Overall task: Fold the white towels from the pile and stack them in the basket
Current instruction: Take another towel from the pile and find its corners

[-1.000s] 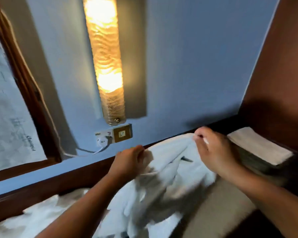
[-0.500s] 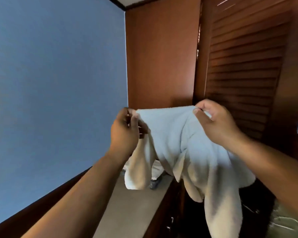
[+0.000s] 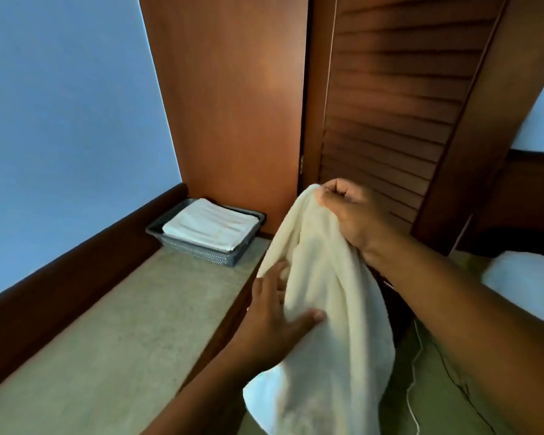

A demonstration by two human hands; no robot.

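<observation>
A white towel hangs unfolded in the air off the counter's right edge. My right hand pinches its top corner and holds it up. Lower down, my left hand lies against the towel's left side with the fingers spread and the thumb over the cloth. A grey mesh basket stands at the far end of the counter against the wooden panel. Folded white towels lie stacked inside it. The pile of loose towels is out of view.
A long beige counter runs along the blue wall with a dark wooden ledge at its back. A louvred wooden door stands behind the towel. A white pillow or bedding shows at the right, and a white cable lies on the floor.
My left hand has let go of the towel's top edge and dropped to its side. My right hand still holds the top. The view has tilted down, and the basket shows.
</observation>
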